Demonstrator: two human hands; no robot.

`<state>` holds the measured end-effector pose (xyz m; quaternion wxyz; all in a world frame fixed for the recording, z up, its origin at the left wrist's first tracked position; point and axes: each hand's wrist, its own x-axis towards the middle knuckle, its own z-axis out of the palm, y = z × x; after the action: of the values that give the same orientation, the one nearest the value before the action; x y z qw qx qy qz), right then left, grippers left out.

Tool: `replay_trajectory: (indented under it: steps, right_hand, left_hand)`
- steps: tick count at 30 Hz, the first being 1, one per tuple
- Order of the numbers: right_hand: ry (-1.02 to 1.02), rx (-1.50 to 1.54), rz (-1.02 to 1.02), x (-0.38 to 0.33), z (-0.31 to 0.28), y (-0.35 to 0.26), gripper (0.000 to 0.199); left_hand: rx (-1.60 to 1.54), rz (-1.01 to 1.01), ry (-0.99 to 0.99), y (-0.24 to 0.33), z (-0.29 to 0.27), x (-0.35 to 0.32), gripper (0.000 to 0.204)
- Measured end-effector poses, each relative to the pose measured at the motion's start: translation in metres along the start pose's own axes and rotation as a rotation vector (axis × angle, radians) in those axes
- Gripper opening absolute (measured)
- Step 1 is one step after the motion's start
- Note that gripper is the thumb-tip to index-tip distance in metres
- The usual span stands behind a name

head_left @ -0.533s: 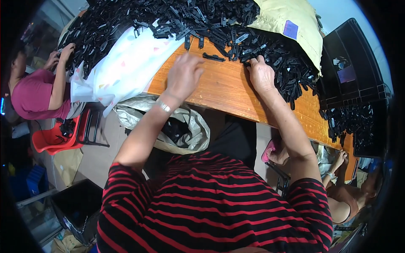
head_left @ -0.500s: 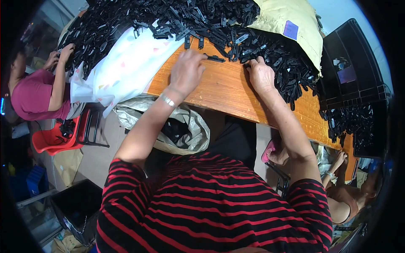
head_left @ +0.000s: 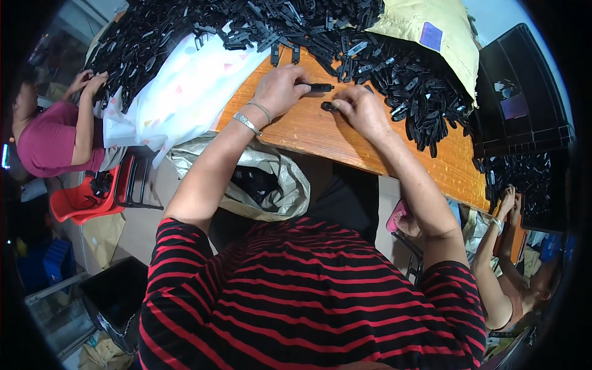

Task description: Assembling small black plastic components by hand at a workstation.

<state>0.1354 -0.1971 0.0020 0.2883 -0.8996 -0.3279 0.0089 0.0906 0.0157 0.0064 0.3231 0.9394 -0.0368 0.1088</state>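
My left hand (head_left: 279, 91), with a metal bracelet on the wrist, grips a long black plastic part (head_left: 320, 87) over the orange wooden table (head_left: 320, 132). Close beside it, my right hand (head_left: 359, 110) pinches a small black piece (head_left: 327, 106). The two hands almost meet. A big heap of black plastic parts (head_left: 394, 68) covers the table just beyond my fingers.
A white patterned cloth (head_left: 179, 92) hangs over the table's left edge. A yellow sack (head_left: 425, 28) lies on the heap, black crates (head_left: 518, 92) stand at right. An open bag with black parts (head_left: 259, 182) sits under the table. Other people work at left (head_left: 55, 132) and lower right (head_left: 512, 277).
Both hands drew back from the heap toward each other. The left now holds a long black part, the right a small black piece.
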Motion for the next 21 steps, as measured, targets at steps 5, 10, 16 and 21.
replay_trajectory:
  steps: [5, 10, 16, 21]
  right_hand:
    - [-0.011, 0.374, 0.117, -0.006, -0.010, -0.007, 0.024]
    - [0.008, 0.766, 0.263, -0.014, -0.011, 0.002, 0.011]
    - [-0.028, 0.779, 0.429, -0.019, -0.005, 0.000, 0.012]
    - [-0.046, 0.788, 0.478, -0.017, -0.003, 0.000, 0.014]
  left_hand:
    - [-0.129, 0.033, -0.140, 0.012, -0.002, 0.002, 0.013]
    - [-0.488, -0.063, -0.208, 0.026, 0.015, 0.006, 0.014]
    - [-0.434, -0.150, -0.106, 0.021, 0.031, 0.002, 0.018]
    - [-0.424, -0.172, -0.098, 0.018, 0.039, 0.001, 0.019]
